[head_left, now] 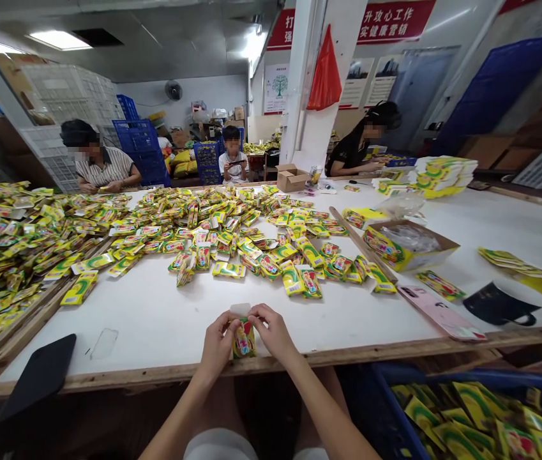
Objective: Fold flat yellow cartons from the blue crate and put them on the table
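Near the front edge of the white table, a small yellow-green carton is held upright with its white top flap raised. My left hand closes on its left side, thumb toward the upper front. My right hand pinches the upper right corner by the flap. Whether the carton has anything inside is hidden. Beyond my hands, a spread pile of similar cartons covers the middle of the table, many with flaps sticking out. The closest ones, such as a lying carton, are apart from my hands.
A black phone overhangs the front edge at left. To the right are a pink phone, a dark mug and an open carton box. A blue crate of cartons stands low at right. Several people sit across the table.
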A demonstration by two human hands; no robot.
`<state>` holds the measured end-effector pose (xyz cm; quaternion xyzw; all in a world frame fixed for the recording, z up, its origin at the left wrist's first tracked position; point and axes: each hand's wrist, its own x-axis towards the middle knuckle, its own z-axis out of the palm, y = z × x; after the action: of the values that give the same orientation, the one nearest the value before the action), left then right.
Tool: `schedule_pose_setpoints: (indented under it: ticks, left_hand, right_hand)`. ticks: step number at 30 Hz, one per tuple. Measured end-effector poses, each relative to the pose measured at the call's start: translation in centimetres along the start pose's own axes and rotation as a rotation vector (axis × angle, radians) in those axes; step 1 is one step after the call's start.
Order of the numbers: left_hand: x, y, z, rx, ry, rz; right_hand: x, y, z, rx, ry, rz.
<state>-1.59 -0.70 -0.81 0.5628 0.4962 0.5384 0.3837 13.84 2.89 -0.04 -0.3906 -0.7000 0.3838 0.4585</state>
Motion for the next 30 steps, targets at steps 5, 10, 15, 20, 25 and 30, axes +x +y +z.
schedule_pose_setpoints:
  ticks: [5,10,15,20,25,30]
  left_hand:
    - [0.2,-0.1,0.3,-0.167,0.072,-0.004]
    - [-0.1,0.0,0.1,-0.110,0.021,-0.043]
    - [0.3,0.3,0.2,-0.110,0.058,-0.084]
    - [1.0,0.1,0.4,-0.140,0.123,-0.104]
    - [0.3,-0.4,0.0,-0.113,0.048,-0.100]
    - [-0.2,0.2,-0.9,0.053,-0.083,-0.019]
  right_hand:
    - [0.2,-0.4,0.2,0.073,0.056,-0.002]
    - [-0.6,-1.1,0.3,0.047,0.019,-0.068]
    - [-0.3,-0.9,0.9,0.029,0.087,-0.011]
    - [0.5,-0.8,0.9,0.029,0.091,0.088]
    - [-0.3,-0.6,0.8,0.078,0.053,0.083]
    - [-1.3,-1.2,0.7,0.091,0.071,0.033]
